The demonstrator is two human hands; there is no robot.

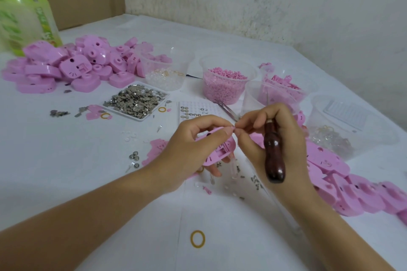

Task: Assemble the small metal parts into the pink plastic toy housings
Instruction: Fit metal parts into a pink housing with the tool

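We are somewhere in the middle of a long run, as we judge it. Our left hand [189, 149] has its grip clamped on one pink housing [217, 152], held just above the counter [88, 182] with its open side tilted towards us. Our right hand [271, 138] keeps a wooden-handled tool [274, 156] tucked under its curled back fingers, while thumb and forefinger are pinched together right at the housing's upper edge, touching the left thumb. Whatever they pinch is too small to make out; we take it for one of the metal parts going in.

What is done? A row of housings [352, 191] lies along the right edge of the counter — possibly the finished ones, though we cannot see metal fitted in them. What is left looks like plenty: a big heap of housings [72, 66] sits far left, and the tray of metal parts [136, 100] between heap and hands is piled full. A few metal bits lie scattered under our hands — loose strays to gather up.
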